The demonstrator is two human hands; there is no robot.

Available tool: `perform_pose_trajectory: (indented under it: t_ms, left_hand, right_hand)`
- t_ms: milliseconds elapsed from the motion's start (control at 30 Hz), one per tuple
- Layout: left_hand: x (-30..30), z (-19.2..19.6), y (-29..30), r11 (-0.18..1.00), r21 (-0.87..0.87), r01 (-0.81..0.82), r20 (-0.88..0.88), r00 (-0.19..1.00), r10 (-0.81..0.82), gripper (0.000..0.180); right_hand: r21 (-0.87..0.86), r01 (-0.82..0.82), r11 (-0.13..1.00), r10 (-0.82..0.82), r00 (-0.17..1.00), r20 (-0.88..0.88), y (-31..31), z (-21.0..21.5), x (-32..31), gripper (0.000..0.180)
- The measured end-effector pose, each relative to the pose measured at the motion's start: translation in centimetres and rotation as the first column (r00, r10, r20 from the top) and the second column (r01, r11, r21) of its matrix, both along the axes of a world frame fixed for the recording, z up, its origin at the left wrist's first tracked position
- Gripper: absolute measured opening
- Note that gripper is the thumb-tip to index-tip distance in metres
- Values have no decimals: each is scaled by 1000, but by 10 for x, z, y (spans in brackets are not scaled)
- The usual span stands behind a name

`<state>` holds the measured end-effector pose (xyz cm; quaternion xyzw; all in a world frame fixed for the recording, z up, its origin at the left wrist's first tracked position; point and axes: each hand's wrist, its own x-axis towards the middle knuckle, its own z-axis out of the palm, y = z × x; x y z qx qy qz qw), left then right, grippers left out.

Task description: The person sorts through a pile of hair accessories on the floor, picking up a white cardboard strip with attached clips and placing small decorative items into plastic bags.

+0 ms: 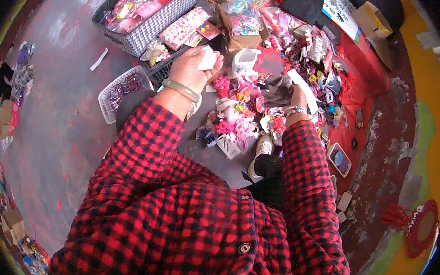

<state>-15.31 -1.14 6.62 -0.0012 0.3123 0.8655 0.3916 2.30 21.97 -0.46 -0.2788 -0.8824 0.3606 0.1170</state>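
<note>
My left hand, a bangle at its wrist, is raised in front of a dark crate. Its fingers curl round a small white piece that looks like folded paper or card. My right hand, with a beaded bracelet, is closed over the pile; a long white strip sticks out along it. Beside its fingers hangs a dark, sheer bundle, and I cannot tell whether the hand grips it. Below and between both hands lies a heap of pink, white and yellow hair bows and flowers.
A checked fabric bin full of bagged accessories stands far left. Nearer is a white basket with purple items. A cardboard box holds bagged goods at the back. A small tray sits right, by the worn wall. My shoes flank the heap.
</note>
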Motion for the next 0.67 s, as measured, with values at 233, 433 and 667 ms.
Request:
perform_pose_trajectory:
  t_ms: [233,433,667]
  left_hand:
    - [-16,41,-42,978,157,139,-73,989,-129,21]
    - [-44,37,-106,998,-42,-56,-228,973,45,32]
    - [-81,-137,-290,194,-927,-320,-373,766,-523,31]
  right_hand:
    - [238,-307,921,288,951,110,25,-5,-7,20]
    - [286,-438,852,264,832,488,25,-19,-43,22]
    - [91,-541,836,269,548,792,-5,-26,-85,26]
